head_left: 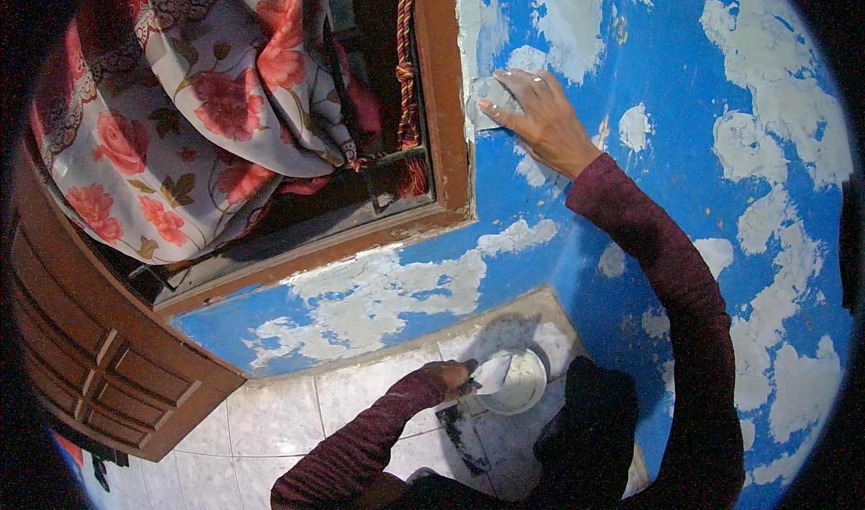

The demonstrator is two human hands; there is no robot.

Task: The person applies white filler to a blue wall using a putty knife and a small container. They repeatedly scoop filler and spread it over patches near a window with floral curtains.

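My right hand (541, 118) presses a flat grey scraper blade (491, 104) against the blue wall (532, 199), beside the window frame. Its fingers lie over the blade, with white smears on them. Lower down, my left hand (446, 379) grips a putty knife (492, 374) whose pale, wedge-shaped blade extends over a round white tub (532, 400). Whitish paste shows inside the tub, which stands on the tiles near the wall corner. Part of the left hand's grip is in shadow.
A brown wooden window frame (453, 132) borders the wall, with a floral curtain (216, 104) bunched inside and a twisted cord (405, 68) hanging. An open wooden shutter (108, 366) projects at lower left. Dried pale putty patches (369, 298) cover much of the wall above the tiles (270, 415).
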